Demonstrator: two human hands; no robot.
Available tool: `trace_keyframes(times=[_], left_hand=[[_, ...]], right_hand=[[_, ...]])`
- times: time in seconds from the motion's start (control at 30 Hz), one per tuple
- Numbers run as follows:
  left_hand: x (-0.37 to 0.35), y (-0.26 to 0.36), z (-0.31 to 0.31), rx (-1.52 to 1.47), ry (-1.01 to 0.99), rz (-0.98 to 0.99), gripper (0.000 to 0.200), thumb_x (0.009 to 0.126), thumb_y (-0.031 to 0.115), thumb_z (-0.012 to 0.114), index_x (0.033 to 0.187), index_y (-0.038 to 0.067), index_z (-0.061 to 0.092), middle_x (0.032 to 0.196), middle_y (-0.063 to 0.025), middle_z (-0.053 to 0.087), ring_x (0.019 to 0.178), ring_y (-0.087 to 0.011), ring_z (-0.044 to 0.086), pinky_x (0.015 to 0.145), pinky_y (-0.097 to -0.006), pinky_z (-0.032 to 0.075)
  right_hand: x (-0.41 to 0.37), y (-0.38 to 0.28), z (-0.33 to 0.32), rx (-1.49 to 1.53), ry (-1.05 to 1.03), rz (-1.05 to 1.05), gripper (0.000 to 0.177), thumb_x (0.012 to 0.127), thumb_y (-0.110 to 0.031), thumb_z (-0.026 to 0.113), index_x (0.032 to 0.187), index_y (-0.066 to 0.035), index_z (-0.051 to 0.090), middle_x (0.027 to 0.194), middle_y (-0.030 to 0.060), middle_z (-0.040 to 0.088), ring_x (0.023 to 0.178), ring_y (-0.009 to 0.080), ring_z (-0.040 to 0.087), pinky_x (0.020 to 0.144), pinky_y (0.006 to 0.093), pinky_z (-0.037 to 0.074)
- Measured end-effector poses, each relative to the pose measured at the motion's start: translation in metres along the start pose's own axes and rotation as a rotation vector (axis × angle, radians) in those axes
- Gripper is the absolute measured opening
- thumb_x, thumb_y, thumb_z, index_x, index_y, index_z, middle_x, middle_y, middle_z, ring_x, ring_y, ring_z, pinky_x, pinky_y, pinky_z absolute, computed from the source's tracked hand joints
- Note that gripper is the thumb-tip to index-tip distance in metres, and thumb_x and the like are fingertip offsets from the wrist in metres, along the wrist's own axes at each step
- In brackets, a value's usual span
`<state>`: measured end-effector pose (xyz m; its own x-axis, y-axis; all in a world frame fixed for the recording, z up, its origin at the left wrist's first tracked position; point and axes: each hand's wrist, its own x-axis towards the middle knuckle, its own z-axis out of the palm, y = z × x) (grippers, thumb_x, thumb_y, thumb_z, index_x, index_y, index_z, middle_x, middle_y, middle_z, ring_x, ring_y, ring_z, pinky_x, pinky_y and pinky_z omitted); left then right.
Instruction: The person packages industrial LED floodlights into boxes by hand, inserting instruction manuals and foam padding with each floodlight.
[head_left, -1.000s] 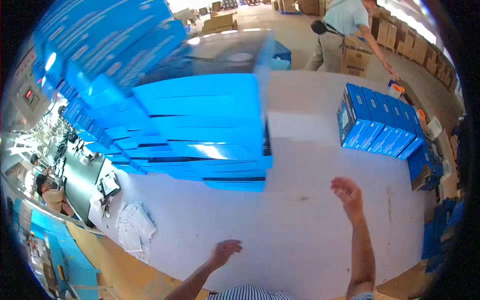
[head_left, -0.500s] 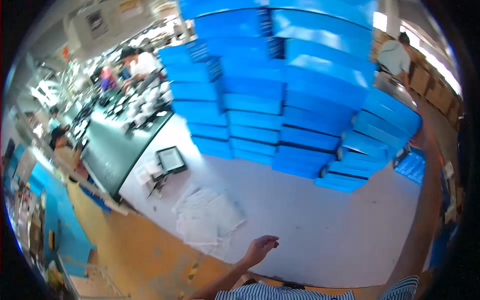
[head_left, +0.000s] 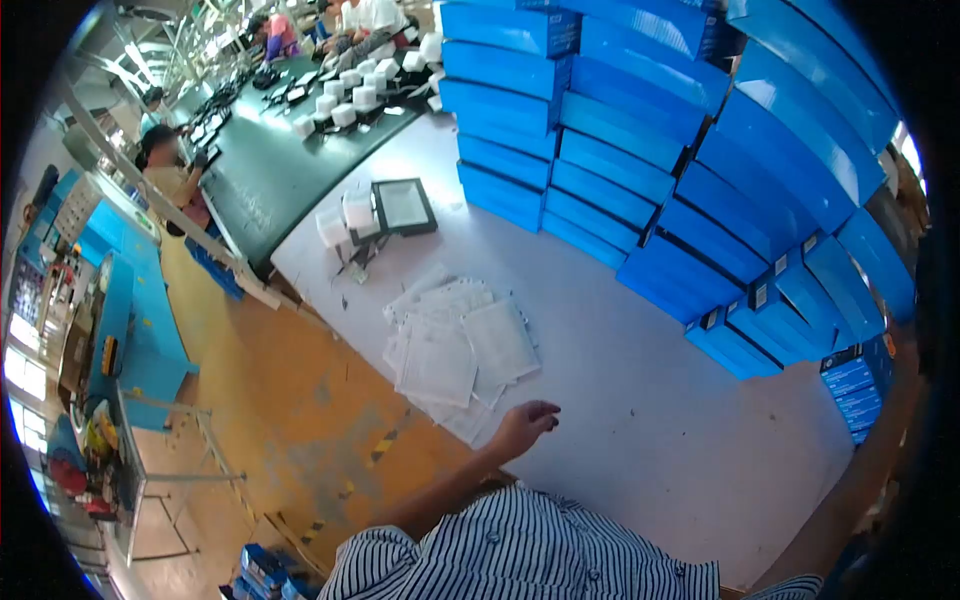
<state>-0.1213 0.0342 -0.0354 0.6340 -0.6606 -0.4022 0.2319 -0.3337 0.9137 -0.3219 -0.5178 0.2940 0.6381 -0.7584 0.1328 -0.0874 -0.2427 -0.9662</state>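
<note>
A green table carries white blocks and scattered dark pieces — a person in a tan top is at its left edge. Just off its near corner, a black-rimmed tray lies beside small white pieces. Farther left, a metal-framed stand and blue panels border the orange floor — worn, with striped tape.

Left forearm: bare, slanting up and rightward from the elbow. Left hand: reaching forward in line with the forearm, pointing rightward, curling loosely at the fingers. Right arm: bare, extending well out to the right, rising along the curved edge of view. Right hand: merging into the dim rim, showing too faintly for reading its grip.
</note>
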Motion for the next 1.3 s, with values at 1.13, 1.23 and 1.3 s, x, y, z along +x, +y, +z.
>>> trace_keyframes(times=[1.13,1.23,1.3], left_hand=[[0.236,0.013,-0.333,-1.101,0.849,-0.129,0.044,0.077,0.018,0.059,0.116,0.002,0.045,0.107,-0.0141,0.048,0.095,-0.0266,0.048,0.085,-0.0366,0.040],[0.193,0.006,-0.253,-0.076,0.934,0.111,0.043,0.075,0.013,0.060,0.115,0.001,0.046,0.107,-0.0145,0.047,0.096,-0.0260,0.047,0.085,-0.0349,0.040],[0.155,0.005,-0.217,0.126,0.673,0.238,0.045,0.073,0.010,0.060,0.114,-0.001,0.046,0.109,-0.0169,0.048,0.098,-0.0245,0.048,0.085,-0.0346,0.040]], right_hand=[[-0.332,0.202,0.370,-0.351,0.233,0.271,0.035,0.080,-0.004,0.052,0.115,-0.004,0.052,0.115,0.0089,0.054,0.107,0.0180,0.048,0.091,0.0316,0.038],[-0.293,0.172,0.410,-0.300,-0.042,0.291,0.028,0.080,-0.003,0.054,0.107,-0.004,0.056,0.101,0.0071,0.060,0.092,0.0156,0.057,0.082,0.0273,0.044],[-0.267,0.158,0.463,-0.311,-0.284,0.098,0.027,0.079,-0.003,0.056,0.106,-0.002,0.056,0.097,0.0091,0.061,0.087,0.0163,0.059,0.078,0.0280,0.047]])
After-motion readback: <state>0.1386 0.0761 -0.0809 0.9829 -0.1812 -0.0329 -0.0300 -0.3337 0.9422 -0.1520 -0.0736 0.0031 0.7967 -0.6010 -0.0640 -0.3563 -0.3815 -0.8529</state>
